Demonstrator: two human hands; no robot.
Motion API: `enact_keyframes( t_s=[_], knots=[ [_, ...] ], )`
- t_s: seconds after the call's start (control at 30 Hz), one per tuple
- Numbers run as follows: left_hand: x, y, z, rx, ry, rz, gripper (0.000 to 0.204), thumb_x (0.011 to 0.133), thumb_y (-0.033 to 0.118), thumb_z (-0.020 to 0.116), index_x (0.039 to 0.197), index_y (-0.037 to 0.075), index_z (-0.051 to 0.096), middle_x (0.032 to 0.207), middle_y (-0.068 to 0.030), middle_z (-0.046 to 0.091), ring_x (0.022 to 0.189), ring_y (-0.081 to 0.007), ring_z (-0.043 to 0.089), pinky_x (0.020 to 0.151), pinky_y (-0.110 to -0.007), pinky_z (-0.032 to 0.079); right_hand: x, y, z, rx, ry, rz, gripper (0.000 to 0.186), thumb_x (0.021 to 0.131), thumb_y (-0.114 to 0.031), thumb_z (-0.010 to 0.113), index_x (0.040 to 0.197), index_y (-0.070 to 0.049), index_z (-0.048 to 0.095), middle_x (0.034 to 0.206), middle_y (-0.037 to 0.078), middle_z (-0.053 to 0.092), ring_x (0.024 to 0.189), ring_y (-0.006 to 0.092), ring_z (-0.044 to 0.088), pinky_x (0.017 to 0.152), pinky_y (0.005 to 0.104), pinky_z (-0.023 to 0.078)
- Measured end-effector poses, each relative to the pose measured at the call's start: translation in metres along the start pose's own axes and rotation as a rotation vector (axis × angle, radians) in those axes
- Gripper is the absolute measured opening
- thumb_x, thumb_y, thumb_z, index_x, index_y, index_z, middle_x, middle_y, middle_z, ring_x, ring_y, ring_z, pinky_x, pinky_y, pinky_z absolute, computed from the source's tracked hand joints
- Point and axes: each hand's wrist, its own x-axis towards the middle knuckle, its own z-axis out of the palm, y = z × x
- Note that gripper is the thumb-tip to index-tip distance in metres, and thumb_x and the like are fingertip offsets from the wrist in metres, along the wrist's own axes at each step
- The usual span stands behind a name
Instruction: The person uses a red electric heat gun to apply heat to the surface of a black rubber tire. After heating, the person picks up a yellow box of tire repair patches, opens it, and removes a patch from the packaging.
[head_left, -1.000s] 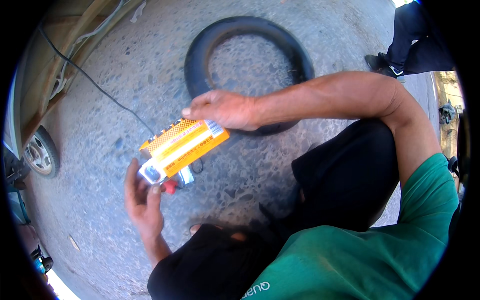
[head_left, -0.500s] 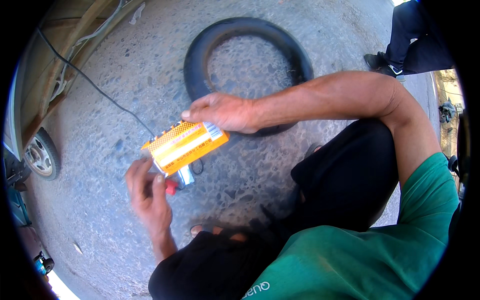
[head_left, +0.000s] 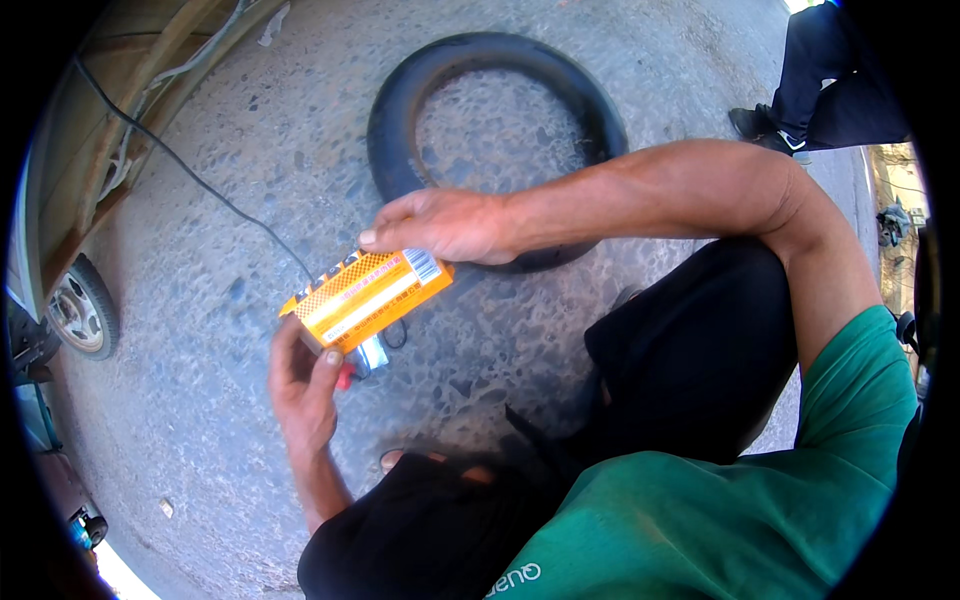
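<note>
A flat yellow-orange cardboard box with a checkered band and a barcode is held tilted above the ground. My right hand grips its upper right end, thumb along the top edge. At the lower left corner, my left hand pinches the box, thumb on the near edge and fingers partly hidden behind it. Just below the box lie a small red object and a shiny silvery piece. The box covers part of them, so their kind cannot be made out. A black inner tube lies beyond my right hand.
A dark cable runs from the wooden frame at upper left toward the box. At the left stands a wheel with a pale rim. Another person's legs are at upper right. The ground is rough concrete.
My left hand has moved right and closed on the box's lower left corner. The box has shifted and tilted slightly, showing more of its top edge.
</note>
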Motion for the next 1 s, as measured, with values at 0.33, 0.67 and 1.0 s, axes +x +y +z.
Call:
enact_keyframes(
  t_s=[0.33, 0.67, 1.0],
  knots=[
    [0.013, -0.009, -0.010, -0.091, -0.320, -0.244, 0.062, 0.090, 0.006, 0.075, 0.145, -0.004, 0.047, 0.133, -0.0131, 0.064, 0.120, -0.0230, 0.063, 0.100, -0.036, 0.052, 0.000, -0.004, -0.002, 0.141, -0.066, 0.101, 0.041, 0.105, -0.038, 0.059, 0.123, -0.001, 0.058, 0.112, 0.010, 0.066, 0.109, 0.0151, 0.066, 0.097, 0.0314, 0.054],
    [0.012, -0.011, 0.005, -0.197, -0.137, -0.028, 0.051, 0.093, 0.004, 0.073, 0.139, -0.003, 0.053, 0.129, -0.0120, 0.066, 0.119, -0.0216, 0.064, 0.100, -0.035, 0.052, -0.009, -0.023, 0.000, 0.173, -0.122, 0.328, 0.064, 0.103, -0.061, 0.045, 0.130, -0.004, 0.057, 0.122, 0.013, 0.065, 0.108, 0.0192, 0.065, 0.096, 0.0397, 0.051],
    [0.010, -0.025, -0.032, -0.140, -0.038, 0.202, 0.039, 0.088, 0.010, 0.075, 0.124, 0.000, 0.065, 0.146, -0.0196, 0.049, 0.110, -0.0242, 0.065, 0.087, -0.030, 0.055, -0.002, -0.009, -0.017, 0.095, -0.023, 0.220, 0.063, 0.101, -0.064, 0.045, 0.122, -0.006, 0.061, 0.108, 0.012, 0.070, 0.085, 0.0185, 0.065, 0.088, 0.0354, 0.049]
  ],
)
